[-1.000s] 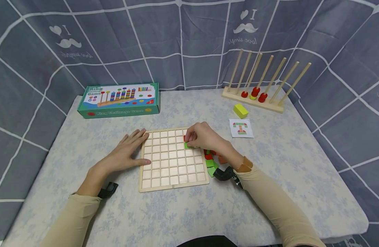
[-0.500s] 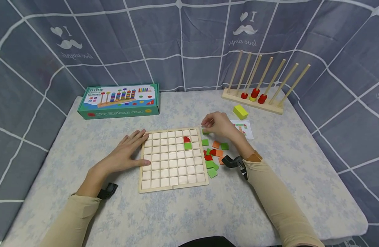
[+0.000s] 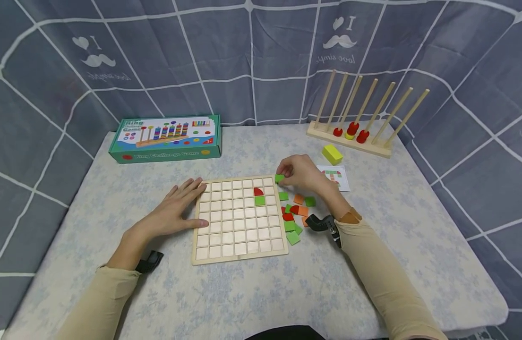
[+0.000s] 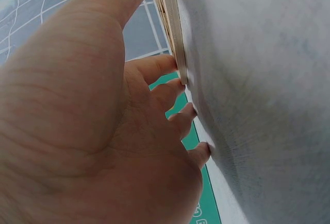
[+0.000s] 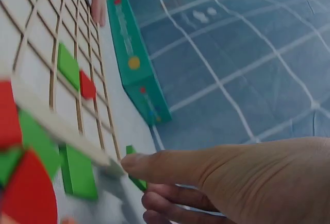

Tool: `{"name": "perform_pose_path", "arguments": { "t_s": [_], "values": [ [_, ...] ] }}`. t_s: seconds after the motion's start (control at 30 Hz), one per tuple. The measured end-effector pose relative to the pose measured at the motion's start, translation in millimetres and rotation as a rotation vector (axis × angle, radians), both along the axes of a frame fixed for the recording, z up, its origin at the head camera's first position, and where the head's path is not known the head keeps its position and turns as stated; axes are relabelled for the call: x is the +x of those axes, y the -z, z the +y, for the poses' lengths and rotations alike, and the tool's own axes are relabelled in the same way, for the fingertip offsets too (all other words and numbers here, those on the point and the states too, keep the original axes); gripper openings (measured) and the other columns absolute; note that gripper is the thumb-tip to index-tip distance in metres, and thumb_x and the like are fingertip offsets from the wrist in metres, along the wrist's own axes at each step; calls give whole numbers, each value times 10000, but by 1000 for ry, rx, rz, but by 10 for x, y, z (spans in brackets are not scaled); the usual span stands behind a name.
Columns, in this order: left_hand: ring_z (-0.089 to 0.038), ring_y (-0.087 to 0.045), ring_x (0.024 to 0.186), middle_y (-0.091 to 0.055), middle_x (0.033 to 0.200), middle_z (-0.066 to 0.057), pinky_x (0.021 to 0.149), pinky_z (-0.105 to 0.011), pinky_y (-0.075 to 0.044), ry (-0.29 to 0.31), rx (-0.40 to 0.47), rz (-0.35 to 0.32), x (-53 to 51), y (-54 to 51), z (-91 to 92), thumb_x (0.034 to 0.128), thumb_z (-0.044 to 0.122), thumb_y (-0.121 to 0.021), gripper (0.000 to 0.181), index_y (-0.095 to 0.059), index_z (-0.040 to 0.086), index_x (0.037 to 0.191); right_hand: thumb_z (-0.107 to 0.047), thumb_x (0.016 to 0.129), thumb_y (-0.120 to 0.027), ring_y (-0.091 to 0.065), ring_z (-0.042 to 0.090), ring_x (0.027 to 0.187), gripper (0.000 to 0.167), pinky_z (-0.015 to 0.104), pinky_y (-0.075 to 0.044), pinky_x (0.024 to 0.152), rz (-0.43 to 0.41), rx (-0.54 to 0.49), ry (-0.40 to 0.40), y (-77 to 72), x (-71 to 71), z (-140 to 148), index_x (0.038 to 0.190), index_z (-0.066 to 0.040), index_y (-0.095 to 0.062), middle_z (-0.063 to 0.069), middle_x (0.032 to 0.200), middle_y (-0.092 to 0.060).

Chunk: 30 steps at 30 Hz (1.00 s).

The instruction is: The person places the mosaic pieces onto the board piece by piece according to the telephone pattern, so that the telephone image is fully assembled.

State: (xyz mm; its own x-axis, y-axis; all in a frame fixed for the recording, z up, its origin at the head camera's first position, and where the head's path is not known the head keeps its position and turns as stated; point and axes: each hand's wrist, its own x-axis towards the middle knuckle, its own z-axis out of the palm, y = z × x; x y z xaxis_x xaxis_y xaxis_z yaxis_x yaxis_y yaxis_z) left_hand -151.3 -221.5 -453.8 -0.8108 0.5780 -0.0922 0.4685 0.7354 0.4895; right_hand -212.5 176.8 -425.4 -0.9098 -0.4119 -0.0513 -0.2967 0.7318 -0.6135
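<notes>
A wooden grid board [image 3: 239, 258] lies on the table; one red quarter-round tile [image 3: 258, 191] sits in a cell, with a green square tile [image 3: 260, 200] in the cell just below. My left hand [image 3: 171, 211] rests on the board's left edge, fingers spread and thumb over the rim. Off the board's upper right corner, my right hand [image 3: 302, 172] pinches another green tile [image 3: 279, 178] between thumb and fingers. In the right wrist view that green tile [image 5: 137, 182] shows at the thumb tip. Several loose green, red and orange tiles [image 3: 289, 226] lie along the board's right side.
Behind the right hand lies a pattern card [image 3: 342, 182], partly covered by it, with a yellow block [image 3: 331, 154] beyond. A wooden peg stand [image 3: 350, 139] with a few red and yellow rings stands at the back right. A green game box [image 3: 167, 139] lies at the back left.
My right hand has left the red and green tiles in the grid, moved right and back past the board's corner, and picked up another green tile. The left hand has stayed put.
</notes>
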Motion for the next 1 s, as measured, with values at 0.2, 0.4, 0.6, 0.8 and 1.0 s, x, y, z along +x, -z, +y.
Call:
{"name": "perform_pose_path", "arguments": {
  "t_s": [0.2,0.4,0.6,0.8,1.0],
  "values": [
    [-423,-42,1638,-115,1774,-163,1284,-679,-18,-3,-1,-8,-8,-8,-8,915,505,-799,1064,-213,71,1690,-85,901,-838,-683,207,909,168,351,-585,844,-3,-49,-105,-110,90,-283,1056,-59,-779,70,957,-746],
    [-422,-42,1638,-116,1775,-160,1284,-679,-15,-6,1,-11,1,-15,-4,913,497,-804,1061,-219,70,1688,-88,898,-848,-675,191,904,172,308,-582,827,-21,-35,-162,-134,125,-606,1053,-68,-777,57,966,-743],
    [-419,-59,1638,-135,1772,-158,1281,-689,-33,-7,3,0,5,-4,25,903,523,-803,1062,-242,73,1684,-75,881,-864,-658,180,903,198,300,-569,818,-24,-7,-173,-46,153,-762,1058,-70,-775,47,955,-726],
    [-416,-60,1639,-133,1774,-154,1284,-685,-33,-6,-7,8,-1,8,20,902,524,-803,1069,-235,70,1685,-65,890,-852,-657,181,902,201,311,-568,813,-19,17,-180,-4,181,-794,1081,-72,-789,58,978,-740],
    [-415,-62,1639,-138,1772,-158,1285,-682,-29,-11,-3,7,7,-2,13,900,509,-808,1063,-241,66,1683,-80,899,-849,-666,179,891,200,305,-568,789,16,50,-173,-3,202,-809,1094,-87,-805,55,989,-756]
  ]
}}
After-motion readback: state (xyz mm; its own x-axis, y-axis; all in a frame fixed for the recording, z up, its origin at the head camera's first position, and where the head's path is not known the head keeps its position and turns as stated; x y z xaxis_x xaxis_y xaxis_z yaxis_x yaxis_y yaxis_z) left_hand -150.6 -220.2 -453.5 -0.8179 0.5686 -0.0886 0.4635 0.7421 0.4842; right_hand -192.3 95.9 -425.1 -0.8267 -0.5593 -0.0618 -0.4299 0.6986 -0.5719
